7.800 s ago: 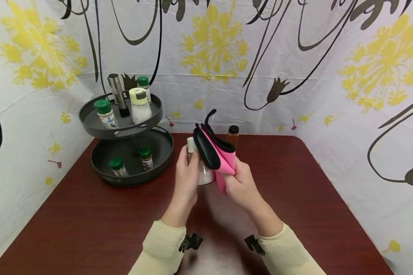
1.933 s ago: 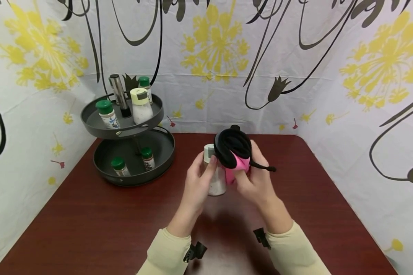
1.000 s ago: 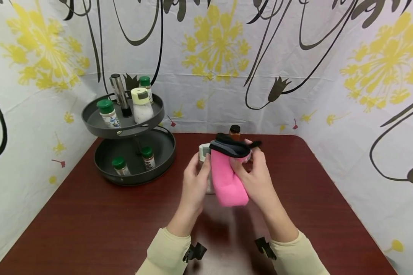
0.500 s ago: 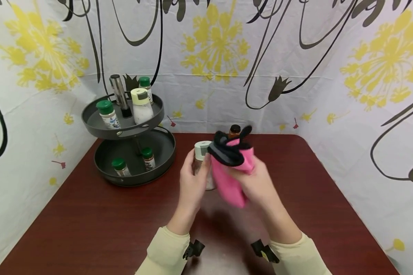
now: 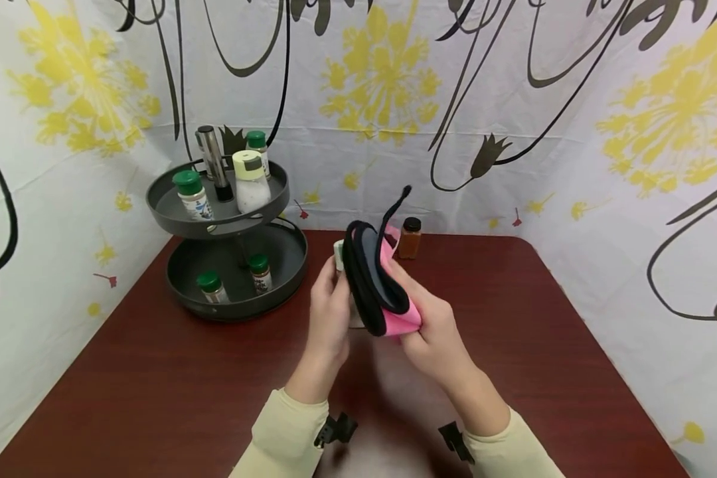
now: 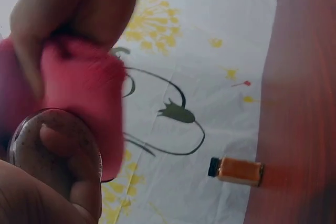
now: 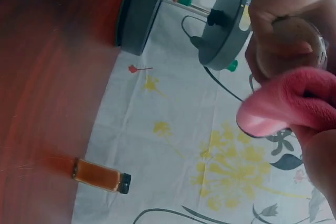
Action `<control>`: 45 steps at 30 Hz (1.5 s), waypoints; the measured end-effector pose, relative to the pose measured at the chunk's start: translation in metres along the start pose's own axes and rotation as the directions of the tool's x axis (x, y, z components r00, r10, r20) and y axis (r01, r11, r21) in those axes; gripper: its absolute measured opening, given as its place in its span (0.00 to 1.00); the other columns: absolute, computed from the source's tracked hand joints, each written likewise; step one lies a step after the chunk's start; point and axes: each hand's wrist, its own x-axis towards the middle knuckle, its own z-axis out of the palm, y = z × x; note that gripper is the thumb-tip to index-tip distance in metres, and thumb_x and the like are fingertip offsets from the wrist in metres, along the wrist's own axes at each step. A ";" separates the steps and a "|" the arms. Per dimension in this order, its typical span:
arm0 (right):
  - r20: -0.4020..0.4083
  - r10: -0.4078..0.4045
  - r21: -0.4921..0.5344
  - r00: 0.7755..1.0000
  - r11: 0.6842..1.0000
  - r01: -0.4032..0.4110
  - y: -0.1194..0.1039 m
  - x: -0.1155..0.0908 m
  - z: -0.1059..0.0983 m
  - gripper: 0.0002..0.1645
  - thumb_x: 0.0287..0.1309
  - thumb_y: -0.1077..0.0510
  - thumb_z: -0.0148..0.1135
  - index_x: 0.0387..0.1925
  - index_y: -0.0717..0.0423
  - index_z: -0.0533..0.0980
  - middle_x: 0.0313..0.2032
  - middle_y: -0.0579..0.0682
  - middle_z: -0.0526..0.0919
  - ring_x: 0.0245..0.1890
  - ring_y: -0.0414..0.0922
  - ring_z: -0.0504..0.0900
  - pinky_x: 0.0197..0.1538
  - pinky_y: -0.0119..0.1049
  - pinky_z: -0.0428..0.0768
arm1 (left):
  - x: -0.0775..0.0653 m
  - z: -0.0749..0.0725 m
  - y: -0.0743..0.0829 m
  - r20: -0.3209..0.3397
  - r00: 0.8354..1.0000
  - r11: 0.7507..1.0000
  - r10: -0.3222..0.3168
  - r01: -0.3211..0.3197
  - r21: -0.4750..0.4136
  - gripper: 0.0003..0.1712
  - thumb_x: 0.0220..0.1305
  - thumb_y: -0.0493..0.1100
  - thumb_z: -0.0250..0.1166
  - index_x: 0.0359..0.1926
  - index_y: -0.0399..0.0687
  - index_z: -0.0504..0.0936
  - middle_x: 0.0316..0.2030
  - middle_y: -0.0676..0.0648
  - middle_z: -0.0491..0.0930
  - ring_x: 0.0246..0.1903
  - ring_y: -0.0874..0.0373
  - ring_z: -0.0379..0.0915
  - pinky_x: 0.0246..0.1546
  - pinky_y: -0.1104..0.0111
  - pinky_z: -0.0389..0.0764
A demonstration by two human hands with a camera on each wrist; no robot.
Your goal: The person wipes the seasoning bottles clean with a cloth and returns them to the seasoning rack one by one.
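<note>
I'm seeing the pink cloth turning its black edge toward me and hiding more of the jar than half a second ago, so I'm judging the work unfinished. The right hand is gripping the cloth; the left hand is curling round the jar, holding it over the table. Beyond, the rack is standing left, the amber bottle farther back

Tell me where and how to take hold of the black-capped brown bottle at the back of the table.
Best gripped, I'd judge, round the middle of the bottle's straight-sided body, below the black cap, coming from the right. It stands upright, and in the head view its right side shows fully, while the pink-and-black cloth crowds its left.
</note>
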 end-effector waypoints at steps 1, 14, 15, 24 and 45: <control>0.019 0.011 0.002 1.000 1.000 -0.012 0.000 -0.003 -0.001 0.43 0.56 0.81 0.52 0.73 0.58 0.74 0.71 0.59 0.79 0.70 0.40 0.80 0.68 0.25 0.76 | 0.001 -0.002 0.002 -0.005 1.000 1.000 -0.007 0.007 -0.006 0.21 0.82 0.53 0.57 0.68 0.51 0.78 0.56 0.48 0.82 0.51 0.58 0.76 0.55 0.67 0.79; 0.229 0.823 0.663 0.520 0.259 -0.702 -0.006 0.013 -0.053 0.09 0.79 0.52 0.60 0.52 0.51 0.77 0.34 0.40 0.86 0.33 0.36 0.86 0.40 0.33 0.85 | 0.004 -0.014 -0.003 -0.002 0.994 0.994 -0.105 0.105 -0.006 0.25 0.83 0.60 0.53 0.63 0.46 0.76 0.42 0.49 0.81 0.44 0.56 0.78 0.44 0.63 0.81; 0.173 0.837 0.685 0.520 0.277 -0.674 -0.007 0.015 -0.051 0.10 0.79 0.51 0.59 0.53 0.51 0.76 0.34 0.39 0.86 0.34 0.35 0.86 0.41 0.32 0.85 | 0.003 -0.013 -0.005 0.010 0.993 0.993 -0.114 0.114 -0.006 0.26 0.82 0.60 0.53 0.62 0.45 0.76 0.42 0.49 0.81 0.43 0.56 0.78 0.43 0.63 0.81; -0.107 0.601 0.409 0.792 0.753 -0.516 -0.019 0.015 -0.010 0.16 0.81 0.56 0.52 0.57 0.64 0.78 0.34 0.42 0.85 0.32 0.39 0.84 0.37 0.31 0.82 | -0.005 0.009 -0.019 0.137 0.987 0.996 -0.078 0.083 -0.034 0.17 0.64 0.42 0.74 0.47 0.47 0.75 0.44 0.51 0.82 0.44 0.56 0.80 0.43 0.64 0.83; 0.125 0.624 0.255 0.772 0.732 -0.632 -0.020 -0.009 0.012 0.16 0.81 0.55 0.52 0.43 0.64 0.77 0.23 0.59 0.81 0.21 0.45 0.80 0.30 0.37 0.82 | -0.003 0.005 -0.015 -0.109 0.989 0.995 0.098 -0.095 0.030 0.24 0.62 0.38 0.76 0.57 0.44 0.79 0.53 0.45 0.83 0.54 0.52 0.78 0.56 0.58 0.79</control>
